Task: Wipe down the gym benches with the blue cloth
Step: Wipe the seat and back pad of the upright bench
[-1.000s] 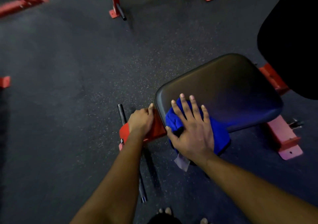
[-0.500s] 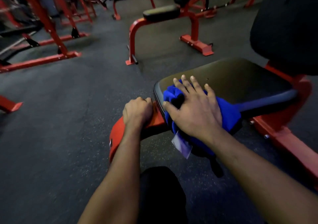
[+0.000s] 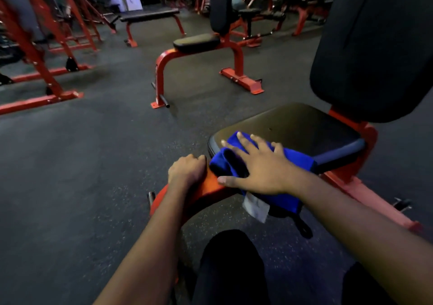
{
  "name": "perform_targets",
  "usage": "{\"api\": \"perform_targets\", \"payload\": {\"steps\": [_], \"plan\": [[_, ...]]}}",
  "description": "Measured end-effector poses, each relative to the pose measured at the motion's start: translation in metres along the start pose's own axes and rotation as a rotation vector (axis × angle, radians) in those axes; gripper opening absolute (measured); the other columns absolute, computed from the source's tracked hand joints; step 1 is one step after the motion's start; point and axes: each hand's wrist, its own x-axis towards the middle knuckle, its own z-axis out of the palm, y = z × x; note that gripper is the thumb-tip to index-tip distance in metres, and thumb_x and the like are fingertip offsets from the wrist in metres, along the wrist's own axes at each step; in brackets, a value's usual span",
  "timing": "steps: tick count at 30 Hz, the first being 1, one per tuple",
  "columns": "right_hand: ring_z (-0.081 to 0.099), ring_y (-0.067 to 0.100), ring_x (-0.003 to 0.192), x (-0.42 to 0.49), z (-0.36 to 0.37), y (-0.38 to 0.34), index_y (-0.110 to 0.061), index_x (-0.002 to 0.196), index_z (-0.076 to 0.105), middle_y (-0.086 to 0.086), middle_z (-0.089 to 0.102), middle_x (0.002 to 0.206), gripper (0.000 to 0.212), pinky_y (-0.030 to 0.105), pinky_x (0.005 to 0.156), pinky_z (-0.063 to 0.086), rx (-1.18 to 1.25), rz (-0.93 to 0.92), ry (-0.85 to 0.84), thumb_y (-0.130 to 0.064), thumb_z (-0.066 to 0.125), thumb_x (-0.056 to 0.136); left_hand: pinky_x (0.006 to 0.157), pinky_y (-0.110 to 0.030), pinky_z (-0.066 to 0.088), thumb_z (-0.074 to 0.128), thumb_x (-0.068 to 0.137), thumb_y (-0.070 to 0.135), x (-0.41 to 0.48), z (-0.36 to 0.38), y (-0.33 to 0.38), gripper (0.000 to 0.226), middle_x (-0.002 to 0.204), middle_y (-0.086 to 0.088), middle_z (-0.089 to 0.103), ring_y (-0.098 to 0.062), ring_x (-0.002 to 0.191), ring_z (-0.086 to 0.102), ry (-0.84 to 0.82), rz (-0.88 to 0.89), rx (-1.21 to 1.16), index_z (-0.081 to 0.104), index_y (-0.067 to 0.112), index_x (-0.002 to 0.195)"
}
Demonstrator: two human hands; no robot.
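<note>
One blue cloth (image 3: 296, 161) lies along seat (image 3: 293, 126) edge — right hand (image 3: 260, 171) atop.

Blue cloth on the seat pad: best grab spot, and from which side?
Probably the bunched fold of the blue cloth at the near-left corner of the seat pad, pinched from above on the left. It stands up in a thick roll; the rest lies flat under the right hand.

The right hand (image 3: 260, 171) covers the middle of the blue cloth (image 3: 296, 161), which hides the near corner of the seat pad (image 3: 304, 126). The left hand (image 3: 187, 171) curls its fingertips out of sight over the red frame (image 3: 209, 187). Print on the white tag (image 3: 256, 207) is unreadable. The backrest (image 3: 375, 46) runs off the top and right edges; the far racks (image 3: 35, 46) are blurred.
</note>
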Motion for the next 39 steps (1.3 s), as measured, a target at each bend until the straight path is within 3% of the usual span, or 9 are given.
{"api": "perform_targets", "payload": {"steps": [4,9,13,19,23,27,30,34,39], "plan": [[-0.023,0.013,0.148,-0.002,0.013,0.005,-0.060,0.147,-0.006,-0.017,-0.022,0.160,0.078,0.058,0.117,-0.006,-0.004,-0.025,0.150,-0.087,0.022,0.080,0.086,-0.041,0.043,0.028,0.096,0.033,0.010,0.008,-0.007,0.045,0.131,-0.019,0.057,-0.038,0.118,0.055,-0.023,0.076,0.016,0.058,0.011,0.121],[-0.002,0.010,0.151,0.019,0.032,-0.016,-0.050,0.151,0.015,-0.019,0.001,0.163,0.072,0.058,0.118,0.009,-0.072,0.090,0.354,-0.078,0.027,0.086,0.088,-0.040,0.043,0.027,0.096,0.033,0.016,0.016,-0.013,0.048,0.127,-0.019,0.060,-0.036,0.116,0.057,0.019,0.071,-0.044,0.060,0.006,0.117],[-0.001,0.007,0.151,0.027,0.029,-0.018,-0.048,0.151,0.020,-0.020,0.004,0.163,0.064,0.052,0.120,0.006,-0.001,0.138,0.389,-0.070,0.033,0.092,0.092,-0.041,0.043,0.028,0.098,0.033,0.014,0.012,-0.011,0.049,0.127,-0.023,0.060,-0.037,0.116,0.057,0.030,0.037,-0.089,0.062,0.004,0.116],[-0.006,0.007,0.151,0.017,0.033,-0.012,-0.046,0.154,0.010,-0.021,-0.004,0.162,0.086,0.051,0.120,0.004,-0.065,0.098,0.327,-0.084,0.035,0.080,0.087,-0.041,0.043,0.025,0.096,0.035,0.019,0.020,-0.018,0.050,0.126,-0.021,0.060,-0.039,0.115,0.056,0.039,0.108,-0.061,0.062,0.005,0.113],[0.002,0.008,0.151,0.052,0.013,-0.011,-0.042,0.153,0.020,-0.018,0.008,0.163,0.071,0.049,0.121,0.008,0.035,0.155,0.306,-0.067,0.041,0.090,0.092,-0.041,0.042,0.026,0.098,0.034,0.013,0.014,-0.016,0.049,0.128,-0.022,0.058,-0.038,0.117,0.055,0.046,0.066,-0.093,0.061,0.004,0.115],[0.001,0.009,0.151,0.043,0.025,-0.014,-0.041,0.154,0.018,-0.016,0.006,0.164,0.065,0.046,0.122,0.003,-0.012,0.136,0.346,-0.059,0.039,0.095,0.092,-0.041,0.042,0.027,0.098,0.034,0.008,0.011,-0.015,0.049,0.128,-0.022,0.058,-0.038,0.118,0.055,0.050,0.061,-0.085,0.061,0.005,0.117],[0.000,0.008,0.151,0.044,0.023,-0.008,-0.042,0.153,0.017,-0.018,0.006,0.163,0.063,0.045,0.123,0.004,-0.022,0.068,0.312,-0.057,0.039,0.096,0.091,-0.041,0.043,0.026,0.099,0.034,0.005,0.009,-0.012,0.049,0.128,-0.022,0.059,-0.038,0.117,0.056,0.045,0.057,-0.081,0.062,0.005,0.117],[0.003,0.012,0.152,0.078,-0.001,-0.007,-0.032,0.155,0.019,-0.012,0.009,0.164,0.066,0.048,0.122,0.007,0.049,0.173,0.269,-0.054,0.041,0.097,0.094,-0.041,0.043,0.027,0.099,0.033,0.003,0.008,-0.009,0.049,0.130,-0.023,0.058,-0.038,0.119,0.055,0.040,0.041,-0.081,0.061,0.005,0.119],[-0.004,0.011,0.151,0.065,0.015,-0.001,-0.046,0.153,0.013,-0.016,0.000,0.164,0.066,0.052,0.121,0.000,-0.029,0.060,0.241,-0.065,0.035,0.094,0.093,-0.041,0.043,0.028,0.098,0.034,0.006,0.009,-0.012,0.049,0.129,-0.023,0.058,-0.037,0.118,0.055,0.039,0.035,-0.087,0.062,0.006,0.118]]}}
